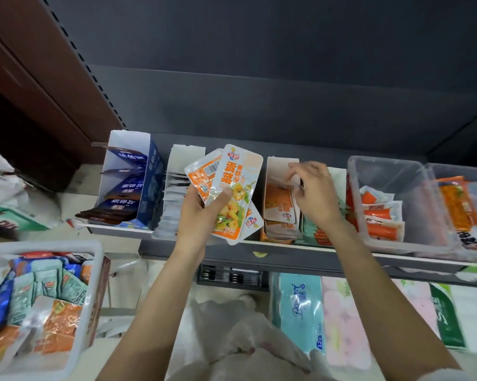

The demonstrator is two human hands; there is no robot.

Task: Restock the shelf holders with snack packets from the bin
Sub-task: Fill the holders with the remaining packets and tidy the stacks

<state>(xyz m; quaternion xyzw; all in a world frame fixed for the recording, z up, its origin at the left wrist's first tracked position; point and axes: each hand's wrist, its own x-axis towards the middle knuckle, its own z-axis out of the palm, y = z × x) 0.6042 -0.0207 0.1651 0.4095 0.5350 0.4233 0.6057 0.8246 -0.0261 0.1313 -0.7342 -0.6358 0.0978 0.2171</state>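
A fan of orange-and-white snack packets [229, 193] sits in the left hand [201, 213], thumb pressed across the front packet, held just above the shelf's front edge [341, 250]. The right hand [314, 188] reaches into the cardboard holder [280, 171] near the middle of the shelf, fingers curled at the top of the orange packets standing there; whether it pinches one I cannot tell. Left of the fan stand a white holder [182, 158] of pale sachets and, at the shelf's left end, a blue box [149, 188] of dark packets. Toward the right end are two clear tubs [383, 171] of red-orange sticks. The white bin [94, 259] of mixed packets sits below left, off the shelf's left corner.
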